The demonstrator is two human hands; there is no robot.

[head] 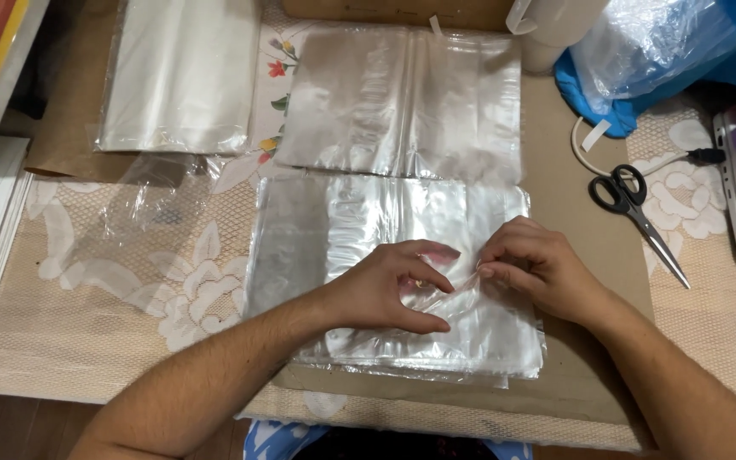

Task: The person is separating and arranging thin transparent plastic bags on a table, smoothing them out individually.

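the clear film is hard to read against the glare, and a blue bag [692, 43] is cut off at the table's far right corner. left hand [393, 285] and right hand [534, 264] pinch a fold of the top sheet on the plastic bag stack [342, 221] near the cardboard's [572, 366] front edge, fingers narrowly closed; scissors [636, 217] lie right.

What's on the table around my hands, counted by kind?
Stacks of clear plastic bags: 3, namely the near stack under the hands, the middle stack and the far-left stack
Black-handled scissors: 1
White cable: 1
Hands: 2, left hand and right hand, pinching the top bag
Total: 7
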